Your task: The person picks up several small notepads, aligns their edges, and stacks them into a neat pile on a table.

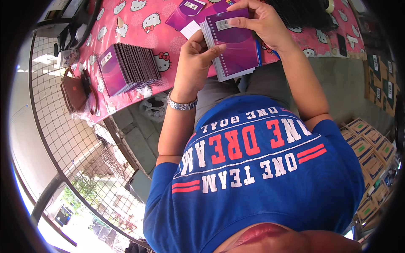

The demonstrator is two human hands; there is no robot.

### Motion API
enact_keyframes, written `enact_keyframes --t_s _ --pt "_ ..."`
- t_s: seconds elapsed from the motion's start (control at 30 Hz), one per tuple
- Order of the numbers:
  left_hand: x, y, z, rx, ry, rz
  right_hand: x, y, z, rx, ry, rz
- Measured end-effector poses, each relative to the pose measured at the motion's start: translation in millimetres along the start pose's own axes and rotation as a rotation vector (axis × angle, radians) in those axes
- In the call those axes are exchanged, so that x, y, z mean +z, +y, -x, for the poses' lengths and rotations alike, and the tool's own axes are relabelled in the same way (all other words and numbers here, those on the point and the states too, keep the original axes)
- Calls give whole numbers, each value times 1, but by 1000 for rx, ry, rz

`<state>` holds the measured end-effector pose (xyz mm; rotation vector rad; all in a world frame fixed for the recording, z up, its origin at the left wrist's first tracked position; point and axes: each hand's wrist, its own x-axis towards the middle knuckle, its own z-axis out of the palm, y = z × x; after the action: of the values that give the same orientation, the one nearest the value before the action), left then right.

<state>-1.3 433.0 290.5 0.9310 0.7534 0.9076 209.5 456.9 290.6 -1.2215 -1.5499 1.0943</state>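
A purple notebook [240, 52] with a row of punched holes along its left edge is between my two hands, tilted, its white pages showing at the lower edge. My left hand [196, 63] is closed round its left side, thumb on the cover. At the upper end my right hand [261, 25] pinches the cover, thumb by a white barcode label [224, 25]. A small white lined paper [190, 29] shows beside the notebook's upper left. Another purple cover [185, 12] lies flat behind it.
A stack of purple notebooks [126, 69] stands at the left on the pink patterned tablecloth [139, 33]. Black binding combs or similar dark strips [297, 12] lie at the far right, near a dark phone-like object [341, 45]. A brown bag [76, 90] hangs left; cardboard boxes [371, 147] are stacked right.
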Motion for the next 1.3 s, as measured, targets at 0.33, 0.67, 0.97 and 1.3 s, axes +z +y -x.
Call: enact_keyframes --t_s 0.33,0.67,0.97,1.3 --pt "-8 -22 4 29 126 -13 12 30 31 275 145 -662" --pt "-11 -32 19 -92 153 247 8 44 54 377 91 -784" --pt "-12 -48 34 -2 253 73 27 45 84 365 70 -662" --pt "-24 -61 48 -207 248 350 24 38 97 543 98 -825"
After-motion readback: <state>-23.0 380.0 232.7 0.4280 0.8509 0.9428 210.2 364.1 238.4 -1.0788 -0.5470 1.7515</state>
